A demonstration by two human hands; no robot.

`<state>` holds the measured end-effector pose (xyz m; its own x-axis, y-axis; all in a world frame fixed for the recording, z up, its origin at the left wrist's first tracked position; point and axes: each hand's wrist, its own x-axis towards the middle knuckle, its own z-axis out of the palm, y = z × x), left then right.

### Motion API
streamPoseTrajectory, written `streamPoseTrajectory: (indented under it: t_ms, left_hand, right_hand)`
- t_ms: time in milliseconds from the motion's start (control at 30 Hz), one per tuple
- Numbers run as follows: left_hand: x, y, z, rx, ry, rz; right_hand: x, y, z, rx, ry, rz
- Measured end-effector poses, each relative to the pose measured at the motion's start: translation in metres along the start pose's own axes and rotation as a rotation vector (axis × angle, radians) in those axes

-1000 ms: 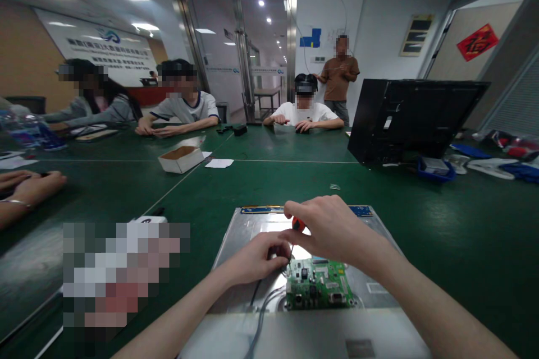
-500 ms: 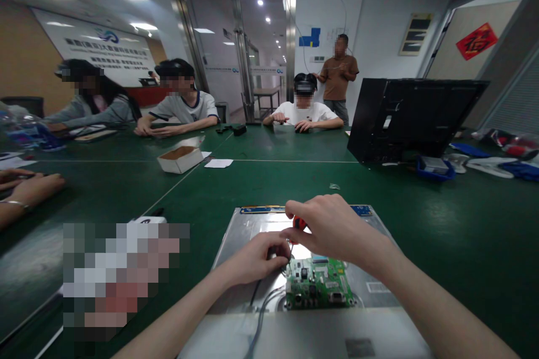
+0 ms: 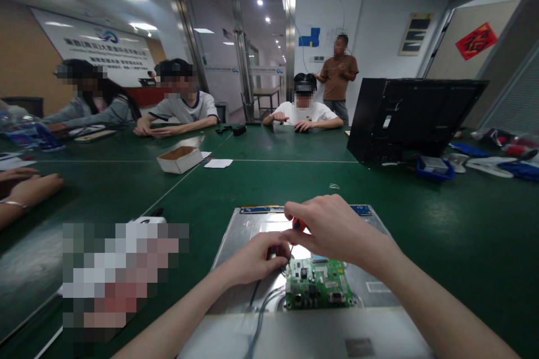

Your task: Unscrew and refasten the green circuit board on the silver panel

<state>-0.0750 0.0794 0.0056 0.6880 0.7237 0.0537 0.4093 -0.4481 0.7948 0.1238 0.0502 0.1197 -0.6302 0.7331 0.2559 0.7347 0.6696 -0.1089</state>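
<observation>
Plainly, right hand [image 3: 332, 225] pinches one screwdriver [image 3: 298, 225] — left hand [image 3: 263, 253], grip unclear — by one circuit board [image 3: 319, 286].

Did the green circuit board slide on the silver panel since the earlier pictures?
No. Against the silver panel, the green circuit board sits in the same place.

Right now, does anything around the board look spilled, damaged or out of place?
Nothing much stands out. The circuit board lies on the metal panel with no visible damage or spill, though the left hand and right hand hide part of the panel. Only a small pale scrap looks stray, alone on the table beyond.
</observation>
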Motion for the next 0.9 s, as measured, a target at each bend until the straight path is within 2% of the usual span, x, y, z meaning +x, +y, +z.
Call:
streamPoseTrajectory:
  t_ms: [300, 567, 733, 900]
  left_hand:
    - [-0.0002, -0.0064, -0.0002, 0.019, -0.026, -0.007]
    - [0.0001, -0.0008, -0.0005, 0.018, -0.021, -0.034]
    - [-0.0006, -0.0068, 0.0005, 0.023, -0.035, -0.019]
    - [-0.0011, -0.0035, 0.0003, 0.007, -0.001, -0.003]
  right_hand:
    - [-0.0036, -0.0030, -0.0028, 0.074, 0.005, -0.028]
    - [0.0000, 0.0002, 0.0004, -0.006, -0.009, -0.004]
    - [-0.0024, -0.0025, -0.0023, 0.079, -0.024, -0.026]
    - [-0.0020, -0.0011, -0.0038, 0.082, -0.032, -0.047]
